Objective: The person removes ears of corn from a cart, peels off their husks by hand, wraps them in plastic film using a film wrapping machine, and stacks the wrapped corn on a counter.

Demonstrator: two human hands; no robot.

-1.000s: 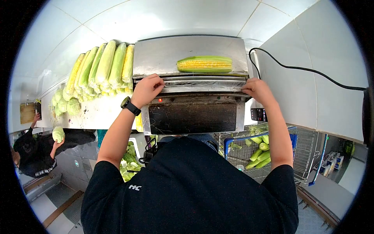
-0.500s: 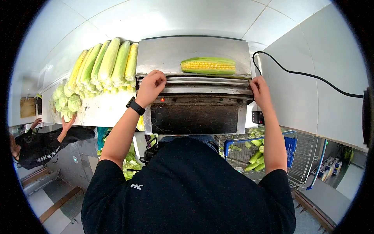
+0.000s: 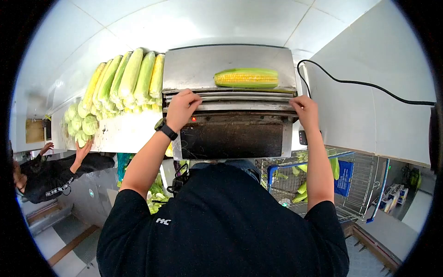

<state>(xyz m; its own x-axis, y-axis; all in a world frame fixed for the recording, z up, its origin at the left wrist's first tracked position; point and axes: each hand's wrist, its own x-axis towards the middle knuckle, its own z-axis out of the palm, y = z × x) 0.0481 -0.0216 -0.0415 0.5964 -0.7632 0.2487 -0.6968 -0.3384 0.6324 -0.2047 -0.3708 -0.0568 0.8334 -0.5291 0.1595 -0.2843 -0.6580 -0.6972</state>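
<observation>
My left hand (image 3: 183, 111), with a black watch on its wrist, is closed in a pinch at the left end of the metal bars of a wrapping machine (image 3: 230, 51). At the right end of the bars my right hand (image 3: 305, 111) pinches too. What lies between the fingertips of either hand is too small to make out. An ear of corn (image 3: 247, 78) with part of its husk open lies on the steel top above the bars. A dark plate (image 3: 230, 141) and a small red light sit below them.
Several corn ears (image 3: 131, 76) are piled at the left, beside cabbages (image 3: 89, 124) that a co-worker's hand (image 3: 83, 150) touches. A wire cart (image 3: 364, 184) holding corn stands at the lower right. A black cable (image 3: 364, 83) runs along the right wall.
Compared with a second ago, the clear film seen across the bars no longer shows. My right hand moved outward, then back in to the bars. The co-worker's cabbage went onto the counter pile.
</observation>
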